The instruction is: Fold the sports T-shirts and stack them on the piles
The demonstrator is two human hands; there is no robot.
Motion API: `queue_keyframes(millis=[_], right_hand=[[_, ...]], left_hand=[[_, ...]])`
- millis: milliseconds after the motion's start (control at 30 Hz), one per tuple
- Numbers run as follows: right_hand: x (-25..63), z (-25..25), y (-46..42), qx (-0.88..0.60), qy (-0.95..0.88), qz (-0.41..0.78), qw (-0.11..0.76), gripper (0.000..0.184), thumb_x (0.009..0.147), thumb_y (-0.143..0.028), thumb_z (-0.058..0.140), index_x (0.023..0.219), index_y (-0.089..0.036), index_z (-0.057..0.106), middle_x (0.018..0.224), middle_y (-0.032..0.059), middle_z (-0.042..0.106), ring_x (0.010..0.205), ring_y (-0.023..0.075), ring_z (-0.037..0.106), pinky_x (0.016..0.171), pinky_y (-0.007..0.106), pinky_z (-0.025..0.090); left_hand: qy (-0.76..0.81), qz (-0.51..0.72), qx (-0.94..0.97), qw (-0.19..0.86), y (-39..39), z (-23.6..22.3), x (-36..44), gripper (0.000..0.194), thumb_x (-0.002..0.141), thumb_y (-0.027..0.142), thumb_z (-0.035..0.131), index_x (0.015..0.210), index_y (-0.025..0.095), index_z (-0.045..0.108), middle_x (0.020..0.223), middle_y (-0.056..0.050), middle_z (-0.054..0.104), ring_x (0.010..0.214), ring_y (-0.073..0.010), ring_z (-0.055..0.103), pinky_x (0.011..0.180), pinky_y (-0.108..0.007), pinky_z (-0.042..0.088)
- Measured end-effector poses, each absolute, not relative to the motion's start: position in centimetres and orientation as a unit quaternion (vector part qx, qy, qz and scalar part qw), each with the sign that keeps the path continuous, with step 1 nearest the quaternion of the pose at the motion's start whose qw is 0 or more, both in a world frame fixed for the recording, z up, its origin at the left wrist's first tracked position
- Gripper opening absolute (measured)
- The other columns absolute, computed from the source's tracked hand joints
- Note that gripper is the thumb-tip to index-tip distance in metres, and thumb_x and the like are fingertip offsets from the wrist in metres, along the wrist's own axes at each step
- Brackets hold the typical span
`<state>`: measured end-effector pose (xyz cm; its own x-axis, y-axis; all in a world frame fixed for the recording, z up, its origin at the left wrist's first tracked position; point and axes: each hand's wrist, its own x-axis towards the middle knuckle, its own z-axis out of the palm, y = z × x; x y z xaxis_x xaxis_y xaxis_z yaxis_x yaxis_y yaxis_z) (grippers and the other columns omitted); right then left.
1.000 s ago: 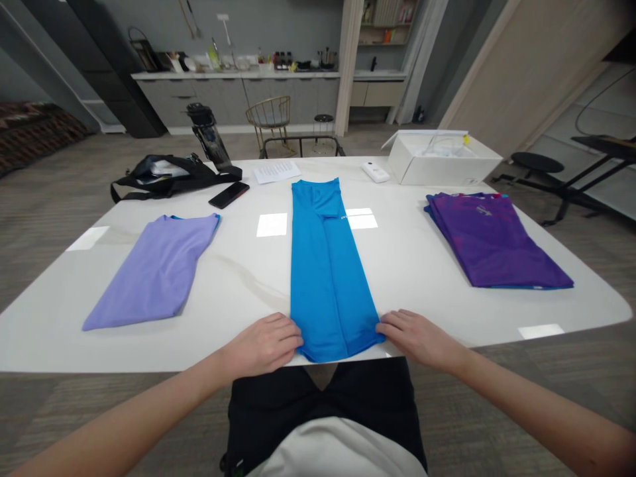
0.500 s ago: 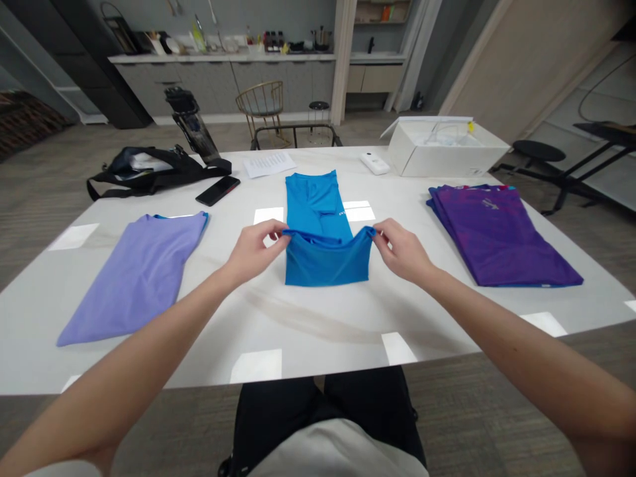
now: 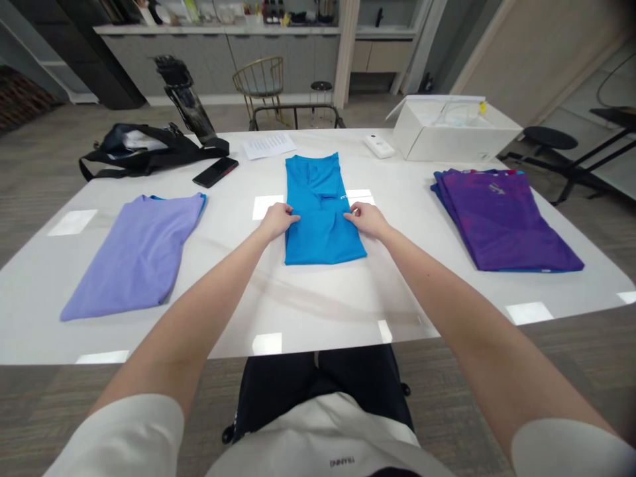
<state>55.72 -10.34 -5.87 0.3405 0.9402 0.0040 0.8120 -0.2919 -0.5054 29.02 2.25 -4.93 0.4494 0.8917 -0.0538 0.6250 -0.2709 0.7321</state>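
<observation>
A bright blue garment (image 3: 320, 209) lies in the middle of the white table (image 3: 308, 305), its near part folded up over the far part. My left hand (image 3: 278, 218) pinches the folded layer's left corner at the garment's left edge. On the opposite edge my right hand (image 3: 365, 218) grips the right corner the same way. Both hands rest low on the cloth, fingers curled on the fabric.
A lilac garment (image 3: 136, 252) lies at the left, a purple one (image 3: 501, 222) at the right. Farther back are a black bag (image 3: 144, 149), a phone (image 3: 215, 171), a paper sheet (image 3: 268, 144), a white remote (image 3: 378, 146) and an open white box (image 3: 450, 136).
Both hands lifted the blue garment's near hem from the table's front edge, carried it away from me and laid it down over the far half. The garment now looks about half as long.
</observation>
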Motion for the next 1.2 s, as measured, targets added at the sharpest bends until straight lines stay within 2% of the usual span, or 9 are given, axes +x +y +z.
queue_keyframes(millis=[100,333,467,600,700,833,933,1033,1200], right_hand=[[55.5,-5.7,-10.2,-0.792,-0.541,0.147,0.243,0.022,0.088,-0.038,0.067,0.098,-0.018,0.071,0.089,0.0043,0.070,0.081,0.0189,0.061,0.073,0.029,0.043],[56.1,-5.2,-10.1,-0.767,-0.549,0.134,0.305,0.021,0.088,-0.036,0.064,0.095,-0.016,0.068,0.087,0.0051,0.068,0.079,0.0198,0.059,0.075,0.031,0.044],[57.0,-3.7,-8.7,-0.733,-0.569,0.084,0.364,0.027,0.096,-0.043,0.056,0.103,-0.018,0.064,0.089,0.0041,0.065,0.079,0.0192,0.056,0.077,0.032,0.045],[58.6,-2.0,-4.9,-0.705,-0.578,0.033,0.408,0.040,0.103,-0.055,0.044,0.115,-0.020,0.058,0.093,0.0031,0.061,0.084,0.0186,0.057,0.080,0.033,0.045],[59.7,-2.5,-1.5,-0.721,-0.565,0.030,0.401,0.041,0.103,-0.055,0.042,0.116,-0.019,0.059,0.094,0.0043,0.063,0.087,0.0205,0.059,0.084,0.036,0.047],[60.2,-5.4,1.2,-0.783,-0.532,0.095,0.309,0.024,0.091,-0.040,0.062,0.097,-0.018,0.066,0.088,0.0063,0.067,0.084,0.0238,0.062,0.083,0.038,0.048],[60.1,-6.8,1.6,-0.794,-0.529,0.113,0.278,0.016,0.088,-0.033,0.064,0.093,-0.019,0.066,0.084,0.0059,0.068,0.082,0.0243,0.062,0.081,0.037,0.049],[60.2,-5.8,2.0,-0.772,-0.541,0.070,0.327,0.019,0.094,-0.037,0.057,0.100,-0.020,0.064,0.082,0.0039,0.067,0.079,0.0235,0.062,0.078,0.036,0.049],[62.6,-2.8,7.2,-0.727,-0.558,-0.023,0.400,0.036,0.104,-0.049,0.039,0.113,-0.020,0.059,0.085,0.0037,0.064,0.083,0.0223,0.063,0.083,0.040,0.050]], left_hand=[[0.495,0.190,0.778,0.336,2.0,-4.9,29.3,0.016,0.074,0.030,0.077,0.076,0.018,0.067,0.071,-0.003,0.064,0.074,-0.0206,0.059,0.079,-0.034,0.047],[0.436,0.260,0.797,0.326,2.0,-4.3,28.9,0.019,0.085,0.031,0.063,0.098,0.018,0.068,0.082,-0.003,0.066,0.079,-0.0197,0.059,0.081,-0.033,0.047],[0.406,0.338,0.800,0.286,3.6,-2.3,29.1,0.019,0.092,0.032,0.059,0.104,0.019,0.064,0.087,-0.002,0.063,0.088,-0.0202,0.059,0.090,-0.035,0.047],[0.361,0.413,0.780,0.302,7.4,-0.6,30.7,0.022,0.096,0.037,0.060,0.110,0.020,0.059,0.093,-0.002,0.059,0.096,-0.0191,0.060,0.098,-0.038,0.046],[0.383,0.431,0.730,0.368,10.3,-1.1,32.5,0.021,0.094,0.036,0.062,0.106,0.019,0.059,0.088,-0.001,0.057,0.091,-0.0174,0.062,0.090,-0.035,0.050],[0.484,0.339,0.630,0.504,12.2,-4.0,34.4,0.008,0.079,0.018,0.066,0.085,0.017,0.060,0.071,0.000,0.057,0.071,-0.0162,0.059,0.067,-0.028,0.051],[0.508,0.288,0.603,0.544,12.7,-5.0,34.8,0.009,0.071,0.011,0.064,0.078,0.016,0.062,0.066,-0.001,0.059,0.065,-0.0161,0.057,0.059,-0.027,0.048],[0.447,0.340,0.638,0.527,14.1,-3.4,35.2,0.016,0.074,0.013,0.062,0.088,0.017,0.066,0.071,0.000,0.062,0.071,-0.0168,0.061,0.064,-0.028,0.052],[0.372,0.415,0.682,0.474,20.0,0.5,37.7,0.018,0.087,0.018,0.062,0.104,0.019,0.063,0.085,-0.002,0.066,0.094,-0.0207,0.066,0.088,-0.038,0.057]])
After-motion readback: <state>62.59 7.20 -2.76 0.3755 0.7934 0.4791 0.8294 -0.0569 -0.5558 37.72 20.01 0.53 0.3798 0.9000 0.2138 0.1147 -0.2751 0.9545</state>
